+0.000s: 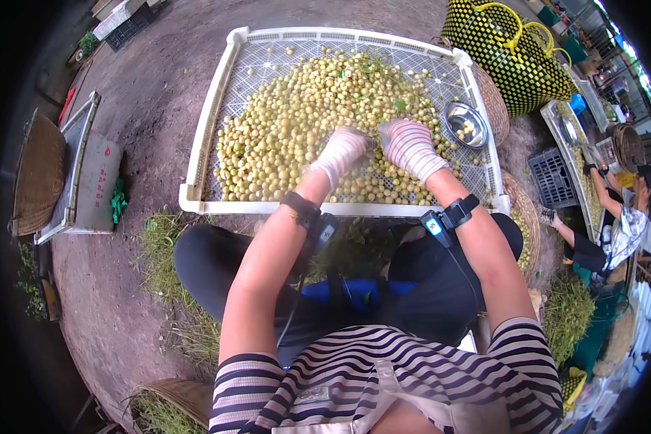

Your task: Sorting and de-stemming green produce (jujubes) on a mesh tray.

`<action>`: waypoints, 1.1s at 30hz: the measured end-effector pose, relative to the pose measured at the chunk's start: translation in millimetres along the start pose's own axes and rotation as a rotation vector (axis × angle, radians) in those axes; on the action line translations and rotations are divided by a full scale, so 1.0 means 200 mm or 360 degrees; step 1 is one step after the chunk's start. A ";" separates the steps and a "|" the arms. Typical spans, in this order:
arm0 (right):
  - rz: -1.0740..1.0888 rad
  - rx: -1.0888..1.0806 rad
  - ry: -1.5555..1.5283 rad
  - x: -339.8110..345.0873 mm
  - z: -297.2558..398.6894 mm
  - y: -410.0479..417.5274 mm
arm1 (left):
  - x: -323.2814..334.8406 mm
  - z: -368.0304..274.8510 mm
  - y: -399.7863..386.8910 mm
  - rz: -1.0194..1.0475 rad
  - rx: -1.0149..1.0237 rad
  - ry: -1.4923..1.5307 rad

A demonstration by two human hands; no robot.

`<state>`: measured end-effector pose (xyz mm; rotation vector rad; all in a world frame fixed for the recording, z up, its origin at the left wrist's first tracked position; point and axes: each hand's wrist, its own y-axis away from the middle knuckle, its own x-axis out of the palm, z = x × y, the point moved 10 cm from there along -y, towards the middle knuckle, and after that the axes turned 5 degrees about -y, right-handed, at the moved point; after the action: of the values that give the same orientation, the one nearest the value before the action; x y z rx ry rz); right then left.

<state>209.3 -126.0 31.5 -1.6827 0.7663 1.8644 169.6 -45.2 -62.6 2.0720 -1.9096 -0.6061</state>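
Observation:
Small round yellow-green fruits (282, 135) lie heaped in a white plastic mesh tray (336, 208) in front of my knees. Both my hands wear striped, grey-fingered gloves and are over the near middle of the heap, close together. My left hand (348, 151) is blurred, its fingers curled towards the right. My right hand (409, 145) bends down over the fruits, its fingertips largely hidden. Whether either hand holds a fruit cannot be made out. A steel bowl (466, 123) with a few pale pieces in it sits inside the tray at the right. Green leaf bits (400, 104) lie among the fruits.
Beyond the tray's right corner stands a yellow-black woven bag (504, 59). Wicker baskets (521, 217) are against its right side. Another person (624, 228) works at a second tray (567, 157), near a black crate (553, 178). Cut stems (168, 260) lie to my left.

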 end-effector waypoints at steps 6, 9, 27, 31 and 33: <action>-0.0246 0.0224 -0.0427 -0.07 -0.26 -0.01 | -0.09 0.11 -0.06 -0.0112 0.0036 -0.0174; -0.0244 0.0177 -0.0645 -0.03 -0.29 -0.03 | -0.08 -0.09 0.00 -0.0290 0.0646 -0.0288; -0.0505 0.0054 -0.0940 -0.05 -0.14 0.22 | -0.30 -0.05 0.04 -0.0446 0.0329 0.0386; 0.0458 -0.0450 -0.0616 0.24 0.26 0.51 | -0.45 -0.13 0.09 -0.0811 0.0457 -0.0761; 0.0666 -0.0485 -0.0617 0.28 0.33 0.59 | -0.45 -0.18 0.12 -0.0929 0.0551 -0.1047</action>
<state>74.7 -163.6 -11.3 -1.3214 0.7362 2.6116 161.1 37.4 -9.6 2.9696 -1.7637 -1.2973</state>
